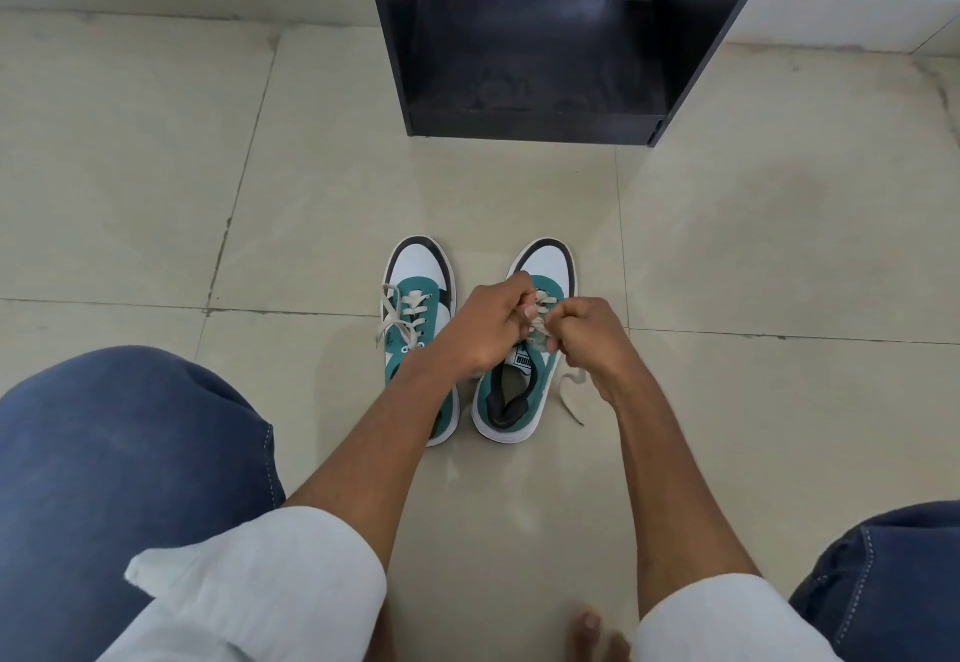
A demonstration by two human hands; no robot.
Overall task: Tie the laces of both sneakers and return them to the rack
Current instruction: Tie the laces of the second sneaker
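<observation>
Two teal, white and black sneakers stand side by side on the floor, toes pointing away from me. The left sneaker point(415, 276) has loose cream laces hanging over its left side. Over the right sneaker point(545, 261), my left hand point(485, 326) and my right hand point(587, 336) each pinch a strand of its cream lace point(543, 321) above the tongue. One free lace end point(571, 396) trails on the floor to the right of that shoe. My left forearm hides part of the left sneaker's heel.
A black shoe rack point(540, 126) stands on the floor straight ahead, its lowest shelf holding nothing. Beige floor tiles point(156, 193) spread all around. My knees in blue jeans point(119, 453) frame the lower corners, and bare toes point(587, 630) show at the bottom.
</observation>
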